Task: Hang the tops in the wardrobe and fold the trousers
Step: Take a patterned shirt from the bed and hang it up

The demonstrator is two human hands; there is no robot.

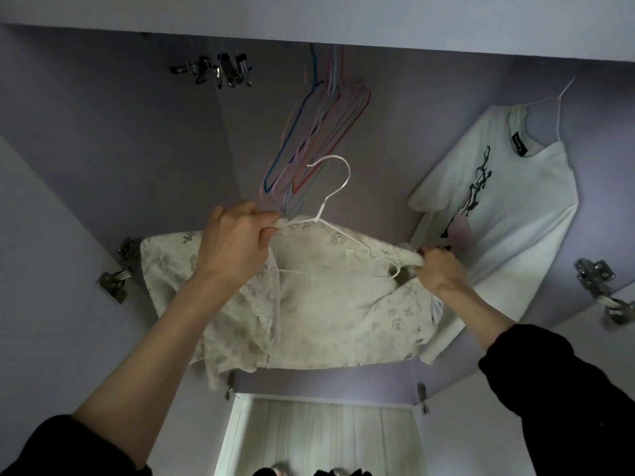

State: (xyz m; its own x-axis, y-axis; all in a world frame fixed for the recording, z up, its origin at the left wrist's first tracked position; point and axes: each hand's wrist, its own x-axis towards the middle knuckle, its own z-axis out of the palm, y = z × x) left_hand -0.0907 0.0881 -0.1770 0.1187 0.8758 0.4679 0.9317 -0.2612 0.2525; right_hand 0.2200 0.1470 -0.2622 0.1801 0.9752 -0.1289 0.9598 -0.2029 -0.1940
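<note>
Head view: patterned top [319, 304] sits on white hanger [331, 187], hook up for the wardrobe.
Left hand [233, 245]: fingers pinch the collar.
Right hand [438, 269]: fingers pinch the shoulder, spreading it.

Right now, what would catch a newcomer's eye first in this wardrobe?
Mid-frame, the left hand and right hand grip the shoulders of a cream patterned sheer blouse draped on a white wire hanger. At the right hangs a white T-shirt with a black graphic; above centre dangle empty pastel wire hangers.
</note>
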